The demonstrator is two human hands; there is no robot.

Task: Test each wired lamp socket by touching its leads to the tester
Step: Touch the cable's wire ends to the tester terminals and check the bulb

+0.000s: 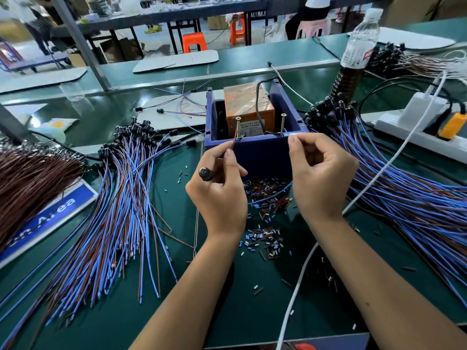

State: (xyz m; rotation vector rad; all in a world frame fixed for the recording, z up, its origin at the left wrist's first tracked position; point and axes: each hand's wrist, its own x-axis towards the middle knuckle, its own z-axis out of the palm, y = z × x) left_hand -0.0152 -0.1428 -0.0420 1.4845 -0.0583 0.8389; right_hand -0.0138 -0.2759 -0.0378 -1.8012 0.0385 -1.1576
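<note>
- Nearest me, two bare forearms reach out over the green bench (pixel 252 311), and a white cable (pixel 298 281) snakes between them.
- Snipped bits of wire insulation (pixel 265 238) lie scattered on the mat just below the hands.
- The left hand (pixel 218 190) has a black lamp socket (pixel 205 173) tucked between its curled fingers, and its thumb and forefinger pinch the socket's brown lead (pixel 235 140) up against the left screw (pixel 238 127).
- The right hand (pixel 319 178) pinches the end of the blue lead (pixel 271 195) at the blue box's front rim, near the right screw (pixel 282 123); whether the wire touches it I cannot tell.
- Both screws stand upright on the rim of the blue box (pixel 260 155), which holds an orange tester unit (pixel 249 109).
- Piles of wired sockets fan out on either side, the left pile (pixel 121 198) and the right pile (pixel 409 188).
- Further back stand a water bottle (pixel 358 46) and a white power strip (pixel 419 132).
</note>
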